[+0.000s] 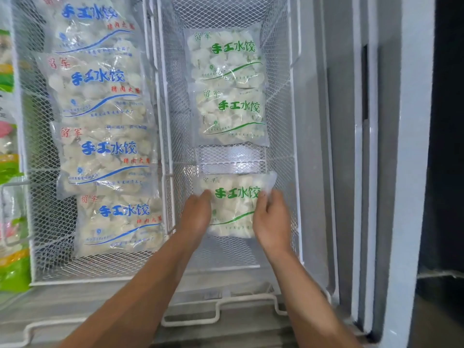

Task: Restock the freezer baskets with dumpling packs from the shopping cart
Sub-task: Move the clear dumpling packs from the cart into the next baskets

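Green-lettered dumpling pack [234, 205] low in the right wire basket [292, 136], held at its sides by left hand [197, 214] and right hand [271, 222]; each grip seemingly pinches the film. Two matching packs [227, 86] lie beyond; blue-lettered packs [105, 146] fill the left basket [45, 247].

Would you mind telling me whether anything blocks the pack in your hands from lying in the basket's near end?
Nothing visible does. The green-lettered pack, held by the left hand and right hand, sits over bare mesh in the right basket; the two packs already there lie farther back.
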